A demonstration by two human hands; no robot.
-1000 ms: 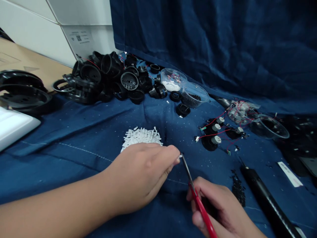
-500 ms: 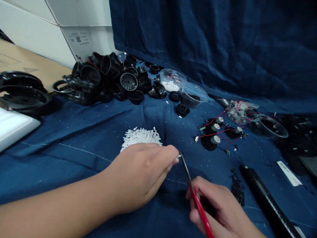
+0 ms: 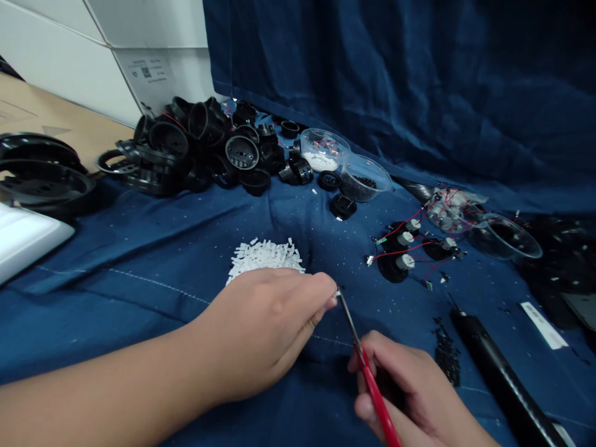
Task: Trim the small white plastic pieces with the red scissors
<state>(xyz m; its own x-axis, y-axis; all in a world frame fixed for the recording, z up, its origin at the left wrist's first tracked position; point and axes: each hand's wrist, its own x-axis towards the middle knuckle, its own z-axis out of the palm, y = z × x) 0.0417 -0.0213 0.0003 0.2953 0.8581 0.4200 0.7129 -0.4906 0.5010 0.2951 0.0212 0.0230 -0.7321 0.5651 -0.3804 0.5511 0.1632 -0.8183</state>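
Observation:
My left hand is closed in a pinch, with a tiny white piece showing at its fingertips. Most of what it grips is hidden by the fingers. My right hand holds red-handled scissors, whose blade tips meet the white piece. Just behind my left hand lies a pile of small white pieces on the blue cloth, partly covered by the hand.
Black round housings are heaped at the back left. Clear bowls stand at the back centre. Wired motors sit to the right, near a black-handled tool and dark scraps. A white box stands behind.
The scissors and my right hand have shifted very slightly left. My left hand keeps its pinch in the same place.

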